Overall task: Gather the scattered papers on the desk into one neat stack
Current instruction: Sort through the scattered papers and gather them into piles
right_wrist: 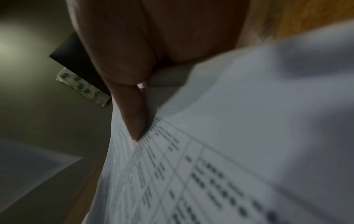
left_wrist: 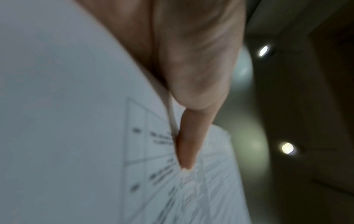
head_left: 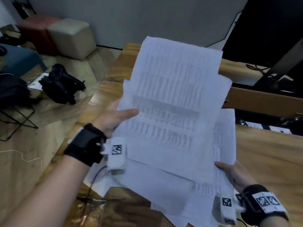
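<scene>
Head view showed both hands holding a loose bundle of papers (head_left: pixel 172 99) lifted above the wooden worktop (head_left: pixel 265 154), the sheets fanned and uneven at their edges. The left hand (head_left: pixel 114 117) gripped the bundle's left edge, thumb lying across the printed face and the other fingers hidden behind the sheets. The right hand (head_left: pixel 232 174) held the lower right corner, its thumb on top of the paper. More sheets (head_left: pixel 147 182) lay spread flat on the worktop under the bundle, overlapping one another at odd angles.

In the left wrist view the thumb (left_wrist: pixel 188 145) pressed on printed pages with ruled tables, so that grip was closed on the papers (left_wrist: pixel 67 121). The right wrist view showed the same for the other hand: a thumb (right_wrist: pixel 134 118) pinched down on a page of tabled text (right_wrist: pixel 229 136).

Off the worktop's left side, a beige cube stool (head_left: pixel 72 38) and a black bag (head_left: pixel 60 82) sat on the floor.
</scene>
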`<state>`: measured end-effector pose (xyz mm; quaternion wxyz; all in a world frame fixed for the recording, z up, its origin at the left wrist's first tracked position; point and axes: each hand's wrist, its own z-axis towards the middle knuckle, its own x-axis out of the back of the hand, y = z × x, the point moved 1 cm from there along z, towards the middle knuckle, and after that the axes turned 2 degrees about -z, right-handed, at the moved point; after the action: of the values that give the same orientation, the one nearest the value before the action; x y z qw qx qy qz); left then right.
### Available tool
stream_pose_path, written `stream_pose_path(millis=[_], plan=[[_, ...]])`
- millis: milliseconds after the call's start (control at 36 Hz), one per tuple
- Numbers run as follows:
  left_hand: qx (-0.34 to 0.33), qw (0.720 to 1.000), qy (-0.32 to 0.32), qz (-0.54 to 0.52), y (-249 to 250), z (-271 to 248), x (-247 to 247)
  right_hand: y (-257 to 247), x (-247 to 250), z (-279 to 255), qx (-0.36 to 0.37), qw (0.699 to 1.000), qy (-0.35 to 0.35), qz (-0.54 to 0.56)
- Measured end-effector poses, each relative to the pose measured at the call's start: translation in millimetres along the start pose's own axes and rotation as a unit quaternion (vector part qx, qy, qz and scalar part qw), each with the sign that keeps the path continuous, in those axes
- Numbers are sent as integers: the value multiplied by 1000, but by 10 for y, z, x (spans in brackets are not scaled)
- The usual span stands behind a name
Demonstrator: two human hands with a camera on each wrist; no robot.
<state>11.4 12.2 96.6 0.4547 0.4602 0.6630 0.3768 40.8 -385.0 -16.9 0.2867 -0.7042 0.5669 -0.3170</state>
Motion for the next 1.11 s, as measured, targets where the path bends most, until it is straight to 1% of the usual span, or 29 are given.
stream_pose_path(millis=[83, 139, 167, 222, 278, 306, 389, 444, 528, 639, 750, 806, 889, 944, 1000, 1056, 1111], plan=[[11, 999, 19, 33, -377, 92, -348, 9, -96, -100, 8, 1000, 3, -20], [34, 997, 30, 70, -693, 114, -514, 76, -112, -109, 5, 1000, 0, -12], [57, 994, 26, 90, -903, 143, -562, 114, -118, -92, 2, 1000, -7, -3], [111, 984, 8, 136, -1273, 185, -593, 203, -90, -8, -26, 999, -3, 35], [140, 971, 2, 195, -1554, 220, -575, 228, -60, 8, -53, 996, 7, 76], [143, 966, -6, 216, -1636, 230, -568, 225, -56, -1, -61, 993, 6, 102], [146, 963, -3, 227, -1700, 200, -606, 180, -72, -58, -53, 987, -22, 150], [140, 959, -23, 246, -1689, 198, -638, 154, -92, -87, -54, 986, -38, 153], [127, 950, -57, 279, -1631, 194, -675, 159, -114, -58, -59, 990, -48, 116], [94, 949, -105, 282, -1600, 204, -696, 193, -122, 2, -57, 996, -29, 59], [77, 945, -92, 303, -1629, 248, -692, 214, -141, 20, -55, 997, -11, 51], [67, 933, -81, 345, -1659, 262, -689, 231, -146, 26, -53, 997, -3, 52], [54, 906, -30, 418, -1707, 276, -684, 274, -139, 61, -50, 997, 8, 54], [43, 870, 30, 490, -1689, 290, -637, 306, -135, 96, -53, 997, 15, 54], [43, 833, 112, 541, -1639, 321, -478, 329, -133, 128, -55, 997, 22, 53], [83, 794, 201, 568, -1540, 345, -210, 334, -130, 141, -55, 997, 28, 55], [164, 759, 276, 567, -1466, 345, 119, 332, -133, 136, -53, 996, 29, 60]])
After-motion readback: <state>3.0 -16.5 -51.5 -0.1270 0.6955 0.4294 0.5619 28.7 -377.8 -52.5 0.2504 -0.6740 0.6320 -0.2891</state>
